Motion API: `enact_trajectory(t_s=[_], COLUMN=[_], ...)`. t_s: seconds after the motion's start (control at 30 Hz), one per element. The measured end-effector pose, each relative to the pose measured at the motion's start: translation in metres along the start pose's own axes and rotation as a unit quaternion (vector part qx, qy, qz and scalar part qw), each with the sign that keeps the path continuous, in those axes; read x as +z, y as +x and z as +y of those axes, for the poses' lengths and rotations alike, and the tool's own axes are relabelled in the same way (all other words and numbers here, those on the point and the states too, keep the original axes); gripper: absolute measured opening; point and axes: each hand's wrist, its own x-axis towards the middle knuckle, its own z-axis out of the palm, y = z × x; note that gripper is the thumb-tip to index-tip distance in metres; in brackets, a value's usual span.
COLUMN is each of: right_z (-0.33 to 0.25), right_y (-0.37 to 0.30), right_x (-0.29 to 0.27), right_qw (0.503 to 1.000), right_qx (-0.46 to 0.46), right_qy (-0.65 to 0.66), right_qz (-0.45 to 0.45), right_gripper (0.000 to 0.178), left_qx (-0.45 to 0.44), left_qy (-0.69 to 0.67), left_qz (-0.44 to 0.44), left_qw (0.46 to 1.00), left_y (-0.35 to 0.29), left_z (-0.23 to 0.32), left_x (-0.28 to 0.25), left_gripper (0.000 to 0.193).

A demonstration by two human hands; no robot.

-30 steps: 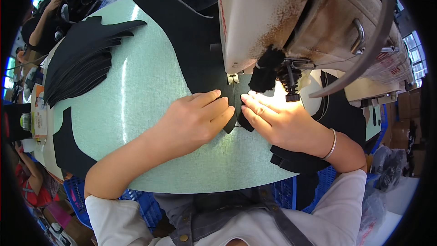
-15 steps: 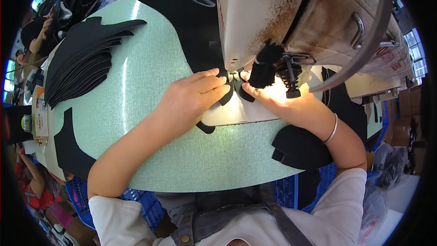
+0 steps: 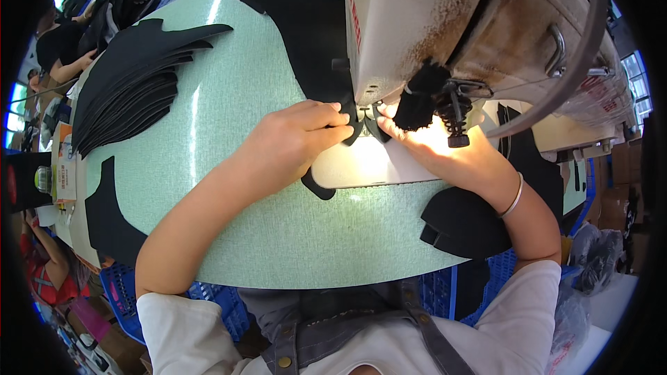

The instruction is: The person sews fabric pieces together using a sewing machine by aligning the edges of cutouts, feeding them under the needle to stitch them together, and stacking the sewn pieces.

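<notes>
A large black fabric piece (image 3: 306,62) lies under the head of a sewing machine (image 3: 410,21). Two dark edges meet at the presser foot (image 3: 363,112), their short ends spreading toward me over the pale, lit machine plate (image 3: 368,167). My left hand (image 3: 299,135) is closed on the left edge, fingertips pressed together close beside the foot. From the other side, my right hand (image 3: 448,156) grips the right edge between thumb and fingers. Part of that hand is washed out by the lamp's glare, and the fabric under both hands is hidden.
A fanned stack of black cut pieces (image 3: 132,90) lies on the green table (image 3: 229,104) at left. Another black piece (image 3: 108,215) sits at the left edge, and a folded one (image 3: 462,226) near my right forearm. Blue baskets (image 3: 222,309) stand below; other people work at far left.
The short ends of the black fabric have moved away from me toward the presser foot, so less of them shows. Both hands stay beside the foot. The whole view has shifted slightly.
</notes>
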Motion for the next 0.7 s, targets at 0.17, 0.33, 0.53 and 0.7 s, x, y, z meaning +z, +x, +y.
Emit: enact_trajectory(t_s=[0.17,0.33,0.53,0.7], right_z=[0.003,0.002,-0.003,-0.007], right_y=[-0.002,-0.001,0.004,0.005], right_x=[0.003,0.000,0.000,0.001], right_qw=[0.999,0.999,0.996,0.993], right_qx=[0.012,0.019,0.005,0.017], right_qy=[0.035,0.032,0.054,0.090], right_qz=[0.019,0.008,0.070,0.076], right_gripper=[0.040,0.040,0.042,0.046], left_qx=[-0.019,-0.011,-0.010,-0.034], left_qy=[-0.014,-0.030,-0.022,-0.005], left_qz=[-0.005,0.011,0.034,0.017], left_qw=[1.000,0.999,0.999,0.999], left_y=[-0.001,-0.002,-0.001,0.000], left_z=[-0.001,-0.002,0.003,0.008], left_x=[0.002,0.002,0.004,0.003], left_gripper=[0.029,0.025,0.024,0.024])
